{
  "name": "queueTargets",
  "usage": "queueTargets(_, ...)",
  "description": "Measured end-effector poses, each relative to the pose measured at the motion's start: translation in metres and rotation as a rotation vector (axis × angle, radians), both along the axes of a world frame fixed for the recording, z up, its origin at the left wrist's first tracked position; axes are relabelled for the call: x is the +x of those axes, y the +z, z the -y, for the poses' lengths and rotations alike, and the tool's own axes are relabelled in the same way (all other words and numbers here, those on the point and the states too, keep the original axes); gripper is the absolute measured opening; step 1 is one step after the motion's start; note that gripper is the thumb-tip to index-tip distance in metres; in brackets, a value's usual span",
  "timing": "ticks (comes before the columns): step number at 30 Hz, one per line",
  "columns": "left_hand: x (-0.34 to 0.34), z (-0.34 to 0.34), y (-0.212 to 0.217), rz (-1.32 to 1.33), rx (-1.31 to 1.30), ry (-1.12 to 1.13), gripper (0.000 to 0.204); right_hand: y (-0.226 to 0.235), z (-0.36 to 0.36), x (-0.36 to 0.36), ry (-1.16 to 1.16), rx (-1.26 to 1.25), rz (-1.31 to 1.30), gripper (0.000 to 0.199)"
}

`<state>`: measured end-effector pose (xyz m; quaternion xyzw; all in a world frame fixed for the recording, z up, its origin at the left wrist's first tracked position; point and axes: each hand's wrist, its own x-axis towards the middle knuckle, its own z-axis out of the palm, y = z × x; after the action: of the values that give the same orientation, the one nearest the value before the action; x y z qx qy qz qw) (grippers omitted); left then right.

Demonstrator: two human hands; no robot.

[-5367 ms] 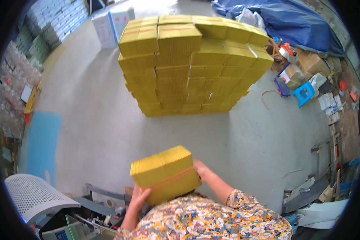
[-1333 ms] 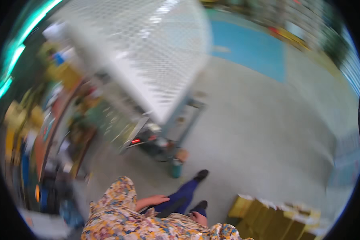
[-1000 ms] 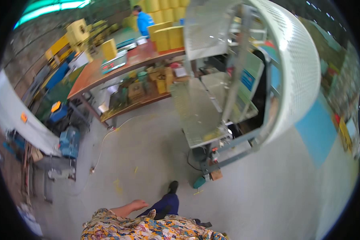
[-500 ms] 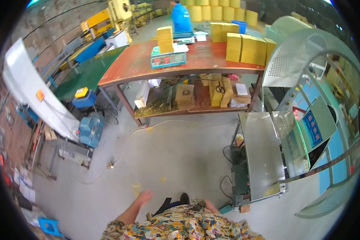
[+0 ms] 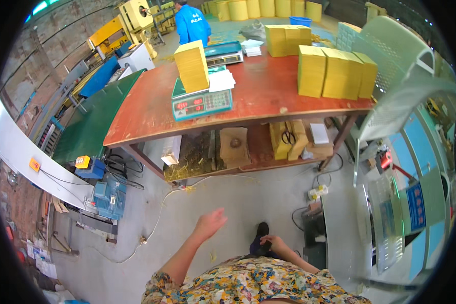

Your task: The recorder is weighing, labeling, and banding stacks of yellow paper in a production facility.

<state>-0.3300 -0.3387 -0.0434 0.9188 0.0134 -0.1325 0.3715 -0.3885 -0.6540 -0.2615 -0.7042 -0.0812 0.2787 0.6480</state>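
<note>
My left hand (image 5: 210,225) hangs in the air over the floor, fingers stretched out and apart, with nothing in it. My right hand (image 5: 272,244) is low by my body, above my dark shoe (image 5: 262,229); its fingers are loosely bent and I see nothing held. Ahead stands a red-topped table (image 5: 258,86), out of reach of both hands. On its near left part is a teal digital scale (image 5: 202,104), bearing a tall stack of yellow paper (image 5: 192,68) and some white slips (image 5: 222,80).
More yellow stacks (image 5: 334,73) stand at the table's right. Scissors (image 5: 288,137) lie on its lower shelf. A metal-topped machine (image 5: 342,223) flanks me on the right; a blue motor (image 5: 110,197) stands left. A cable (image 5: 159,213) crosses the floor. A person in blue (image 5: 192,24) is beyond the table.
The table and scale have come closer as I moved forward. Both hands have risen higher into view. The person in blue appears farther left.
</note>
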Motion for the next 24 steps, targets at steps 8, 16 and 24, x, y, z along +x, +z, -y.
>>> queueTargets(8,0.279,0.032,0.133,0.958,0.204,-0.189,0.027,0.191,-0.028,0.290,-0.175,0.090,-0.134,0.029)
queueTargets(16,0.460,0.009,0.140,0.940,0.539,-0.203,0.050,0.313,-0.081,0.445,-0.138,0.254,0.015,0.027)
queueTargets(24,0.495,-0.008,0.128,0.930,0.362,-0.272,0.016,0.319,-0.092,0.506,-0.234,0.355,-0.021,0.027)
